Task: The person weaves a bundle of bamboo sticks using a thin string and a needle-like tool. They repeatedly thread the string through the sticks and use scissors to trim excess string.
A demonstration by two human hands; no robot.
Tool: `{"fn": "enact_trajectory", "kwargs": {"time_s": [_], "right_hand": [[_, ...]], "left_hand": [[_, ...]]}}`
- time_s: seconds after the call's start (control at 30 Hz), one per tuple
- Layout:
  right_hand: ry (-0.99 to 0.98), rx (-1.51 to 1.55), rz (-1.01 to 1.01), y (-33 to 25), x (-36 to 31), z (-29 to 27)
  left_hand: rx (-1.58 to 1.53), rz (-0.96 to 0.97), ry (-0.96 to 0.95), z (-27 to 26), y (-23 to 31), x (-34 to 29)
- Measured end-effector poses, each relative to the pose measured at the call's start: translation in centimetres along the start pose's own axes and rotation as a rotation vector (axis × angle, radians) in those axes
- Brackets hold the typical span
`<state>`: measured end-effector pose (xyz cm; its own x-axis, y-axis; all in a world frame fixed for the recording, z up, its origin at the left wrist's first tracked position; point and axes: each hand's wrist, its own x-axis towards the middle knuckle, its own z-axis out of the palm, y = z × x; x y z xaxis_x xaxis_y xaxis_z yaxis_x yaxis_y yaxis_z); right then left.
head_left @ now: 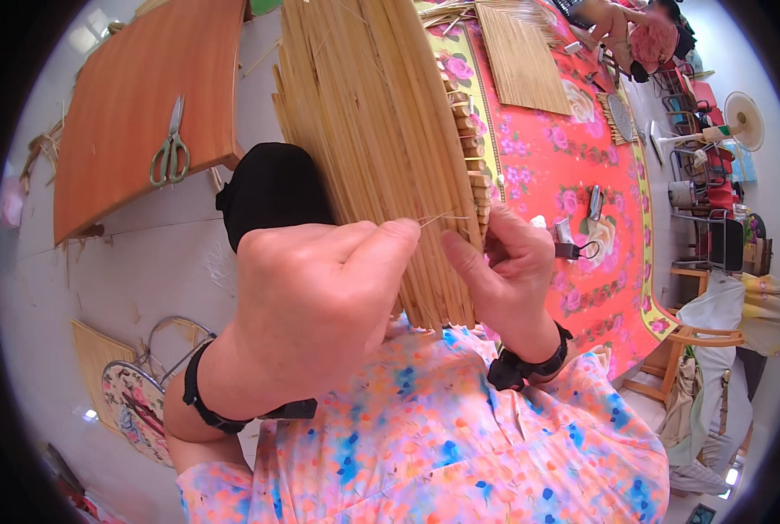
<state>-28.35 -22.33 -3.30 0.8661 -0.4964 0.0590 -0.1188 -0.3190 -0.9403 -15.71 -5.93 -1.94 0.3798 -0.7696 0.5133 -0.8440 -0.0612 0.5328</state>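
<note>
A panel of long, flat, straw-coloured strips (pixel 364 113) stands upright before me, reaching down to my lap. Bundled stalk ends (pixel 475 166) line its right edge. My left hand (pixel 320 284) is closed in front of the panel, thumb and forefinger pinching a thin pale strand (pixel 442 217) that runs across the strips toward the right. At the panel's lower right edge is my right hand (pixel 512 266), its thumb on the front face and its curled fingers around the edge, partly hidden. Both wrists wear black bands.
Green-handled scissors (pixel 171 150) lie on an orange-brown table (pixel 154 96) at left. A rounded black object (pixel 276 192) sits beside the panel. On the right, a red floral cloth (pixel 556 175) bears another straw panel (pixel 521 57) and small tools. A fan (pixel 743 120) and people are beyond.
</note>
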Motion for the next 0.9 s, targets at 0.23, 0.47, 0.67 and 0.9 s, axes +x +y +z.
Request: {"fn": "enact_trajectory", "kwargs": {"time_s": [0.23,0.47,0.67,0.9], "right_hand": [[0.018,-0.071,-0.183,1.1,0.5,0.6],[-0.029,-0.126,-0.346,0.6,0.8,0.6],[-0.122,0.081,-0.502,1.8,1.1,1.9],[-0.180,0.278,-0.560,3.5,1.2,2.8]], "left_hand": [[-0.052,-0.068,0.019,-0.3,0.3,0.0],[-0.054,-0.180,-0.063,-1.6,-0.1,-0.5],[-0.091,-0.356,-0.164,-4.2,-0.2,-1.9],[-0.015,-0.392,-0.249,-5.1,0.8,-1.8]]}}
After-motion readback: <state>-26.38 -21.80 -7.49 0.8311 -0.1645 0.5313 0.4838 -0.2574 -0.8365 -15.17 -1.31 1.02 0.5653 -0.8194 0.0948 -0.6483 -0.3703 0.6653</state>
